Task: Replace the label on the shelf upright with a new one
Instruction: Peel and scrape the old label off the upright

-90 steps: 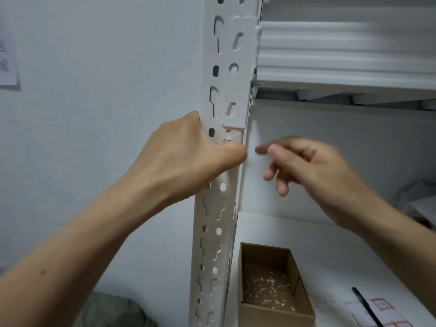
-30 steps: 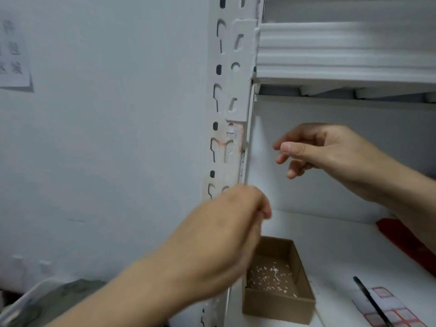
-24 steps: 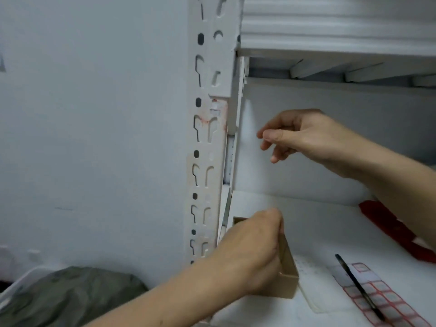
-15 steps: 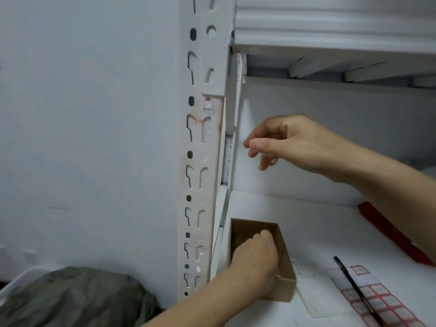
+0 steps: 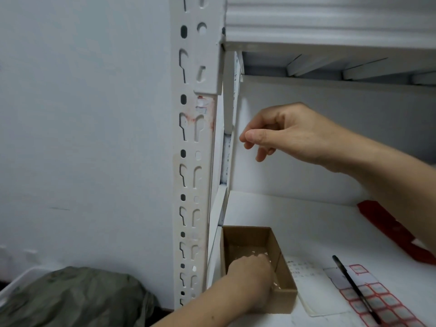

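Pale wall point(image 5: 82, 138), upright point(image 5: 193, 161), red-smeared label scraps point(image 5: 201, 107)

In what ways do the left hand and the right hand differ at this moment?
The left hand is low, reaching down into the cardboard box; the right hand is raised near the shelf upright. The left hand's fingers point down into the box, mostly hidden; the right hand's are curled, thumb against forefinger, with nothing visible in them. Both are bare.
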